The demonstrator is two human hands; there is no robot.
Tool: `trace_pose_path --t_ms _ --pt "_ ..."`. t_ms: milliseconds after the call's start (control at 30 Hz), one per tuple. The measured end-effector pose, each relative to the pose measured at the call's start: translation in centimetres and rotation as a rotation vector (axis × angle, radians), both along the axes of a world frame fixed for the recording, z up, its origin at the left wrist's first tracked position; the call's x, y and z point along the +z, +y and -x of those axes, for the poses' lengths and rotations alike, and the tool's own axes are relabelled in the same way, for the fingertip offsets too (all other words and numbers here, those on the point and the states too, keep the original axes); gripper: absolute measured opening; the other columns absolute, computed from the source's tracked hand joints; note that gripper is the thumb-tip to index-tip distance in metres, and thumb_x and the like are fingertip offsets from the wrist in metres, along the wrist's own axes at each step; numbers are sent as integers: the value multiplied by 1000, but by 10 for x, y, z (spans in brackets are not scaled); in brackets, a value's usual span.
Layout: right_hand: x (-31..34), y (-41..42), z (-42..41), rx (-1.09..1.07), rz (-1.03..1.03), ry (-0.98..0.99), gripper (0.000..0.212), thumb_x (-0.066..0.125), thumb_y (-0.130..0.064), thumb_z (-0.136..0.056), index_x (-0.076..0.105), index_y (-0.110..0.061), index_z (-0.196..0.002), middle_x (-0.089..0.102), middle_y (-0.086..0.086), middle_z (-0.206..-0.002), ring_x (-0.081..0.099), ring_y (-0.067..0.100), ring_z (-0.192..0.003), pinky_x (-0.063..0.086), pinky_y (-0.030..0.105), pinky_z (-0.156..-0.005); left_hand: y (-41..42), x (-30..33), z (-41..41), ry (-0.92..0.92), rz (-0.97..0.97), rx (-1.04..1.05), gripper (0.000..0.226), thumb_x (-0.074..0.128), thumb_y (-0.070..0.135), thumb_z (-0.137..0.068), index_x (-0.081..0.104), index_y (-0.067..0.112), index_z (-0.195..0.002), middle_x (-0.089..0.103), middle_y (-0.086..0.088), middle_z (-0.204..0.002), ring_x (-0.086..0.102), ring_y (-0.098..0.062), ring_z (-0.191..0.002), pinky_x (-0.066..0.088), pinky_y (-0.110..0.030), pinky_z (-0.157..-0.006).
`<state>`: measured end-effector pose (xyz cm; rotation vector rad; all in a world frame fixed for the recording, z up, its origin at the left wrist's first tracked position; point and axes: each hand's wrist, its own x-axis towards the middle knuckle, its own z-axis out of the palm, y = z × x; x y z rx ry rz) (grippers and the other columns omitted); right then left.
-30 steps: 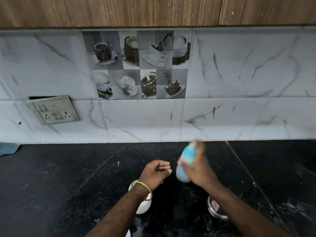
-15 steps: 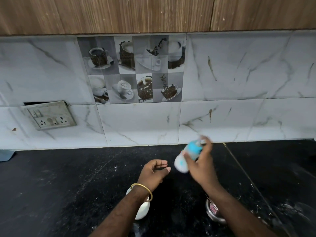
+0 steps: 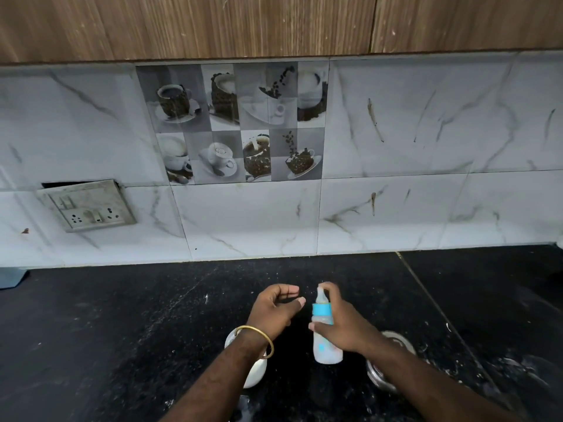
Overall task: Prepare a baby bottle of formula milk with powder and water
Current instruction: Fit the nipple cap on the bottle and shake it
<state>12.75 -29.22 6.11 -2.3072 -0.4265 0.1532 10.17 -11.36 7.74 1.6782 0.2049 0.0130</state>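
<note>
Wall socket: far left on the tiled wall, well apart from the action and playing no part in it.

White cup: sits on the black surface under the left wrist, mostly hidden by the arm, so what's inside cannot be told. It's parked close at hand, likely one of the ingredients' vessels.

Left hand: hovers above the surface just left of the bottle, fingers loosely curled with thumb and fingertips apart, holding nothing. It looks poised as a spare hand, ready to steady or take the bottle.

Baby bottle: upright between the two hands, blue collar and teat on top, pale milky contents inside. Whether its base touches the surface or hangs just above it, I cannot tell. With the teat fitted and the liquid cloudy, the job looks near its end, probably at mixing or setting down.

Right hand: wraps round the bottle's upper body, one finger reaching up by the teat, which keeps the top secure and the bottle vertical.

Steel container: on the surface below the right forearm, half covered, contents unseen.
</note>
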Motion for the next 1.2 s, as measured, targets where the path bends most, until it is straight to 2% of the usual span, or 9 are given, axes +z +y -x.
trace_pose_path --t_ms 167,333,467,633,767,833,933,1100,1200 --pt "22 -1 -18 -442 -663 -402 76 75 -12 -86 24 -25 -142 56 -5 -119 64 4 -97 53 20 -86 2 1 0 0 3 6 22 76 18 -84 69 21 -105 72 1 -108 68 -11 -92 57 -27 -68" --pt "6 -8 -12 -38 -133 10 72 76 -15 -85 27 -24 -138 61 10 -117 65 21 -92 56 34 -84 2 -1 2 10 -12 -2 24 75 17 -85 69 18 -108 72 -1 -111 68 -16 -100 57 -28 -69" --pt "26 -12 -26 -509 -779 -392 73 74 -9 -87 24 -17 -140 55 6 -122 63 16 -97 54 16 -83 7 -3 4 21 -28 19 25 75 17 -85 69 16 -109 73 -2 -110 69 -17 -98 57 -30 -69" --pt "0 -10 -6 -27 -99 6 73 76 -15 -85 27 -25 -138 58 11 -120 63 21 -97 55 36 -90 6 -5 6 27 -45 32 26 75 17 -85 69 15 -110 73 -2 -109 68 -14 -96 57 -29 -69" --pt "21 -5 -7 -457 -692 -406 72 74 -11 -87 25 -27 -138 55 8 -125 64 14 -98 53 19 -87 4 -3 10 17 -51 25 26 75 19 -85 69 15 -110 73 -1 -109 68 -13 -96 57 -25 -68" --pt "20 -2 -7 -439 -550 -404 76 74 -11 -87 23 -15 -144 52 13 -129 61 21 -102 53 29 -95 3 0 9 18 -52 26 26 75 17 -85 69 14 -111 72 -2 -109 68 -14 -97 56 -27 -71" --pt "8 -4 2 -79 -51 58 73 75 -18 -86 28 -20 -141 59 12 -120 64 24 -98 54 43 -92 1 -1 9 14 -62 30 27 75 16 -84 69 12 -111 72 -2 -109 67 -14 -100 55 -28 -80" --pt "30 -2 -16 -433 -577 -310 76 74 -15 -87 24 -26 -143 55 10 -127 64 21 -101 53 35 -90 0 6 4 -5 -60 37 28 76 15 -84 69 10 -111 72 -3 -109 66 -10 -95 54 -25 -82" --pt "13 3 -7 -223 -117 77 73 77 -16 -84 29 -23 -139 57 14 -123 65 27 -98 58 41 -82 -3 6 6 -3 -73 43 28 75 14 -84 69 9 -111 73 -4 -109 66 -11 -94 53 -27 -84"
